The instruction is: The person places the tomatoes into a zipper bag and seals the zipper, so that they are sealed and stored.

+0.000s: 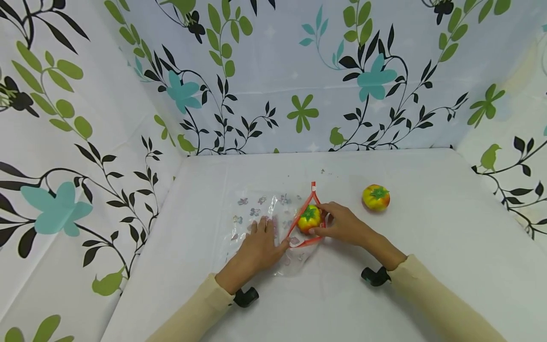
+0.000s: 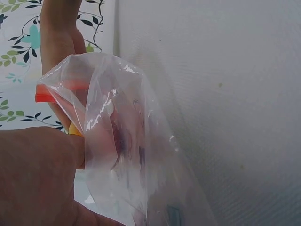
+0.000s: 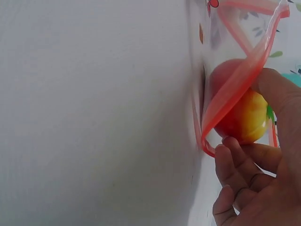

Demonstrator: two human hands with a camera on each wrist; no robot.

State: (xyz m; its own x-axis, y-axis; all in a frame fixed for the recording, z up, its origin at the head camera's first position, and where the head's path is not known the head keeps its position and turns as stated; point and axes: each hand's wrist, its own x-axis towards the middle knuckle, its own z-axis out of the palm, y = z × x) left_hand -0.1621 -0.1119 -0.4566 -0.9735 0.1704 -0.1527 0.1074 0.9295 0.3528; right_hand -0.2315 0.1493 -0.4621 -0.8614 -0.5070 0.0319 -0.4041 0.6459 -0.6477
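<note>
A clear plastic zip bag (image 1: 256,204) with printed flowers and a red zip edge lies on the table, its mouth spread wide toward the right. My left hand (image 1: 258,244) rests over the bag with fingers extended, its thumb at the red edge holding the film. In the mouth sits a round yellow-red toy fruit (image 1: 309,217) with a green leafy top. My right hand (image 1: 342,223) pinches this fruit between thumb and fingers. The right wrist view shows the red zip edge (image 3: 240,82) crossing in front of the fruit (image 3: 251,115).
A second yellow-red toy fruit (image 1: 376,197) with a green top lies right of the bag, beyond my right forearm. White cloth covers the table (image 1: 427,199). Leaf-patterned curtains (image 1: 273,71) rise at the back and both sides.
</note>
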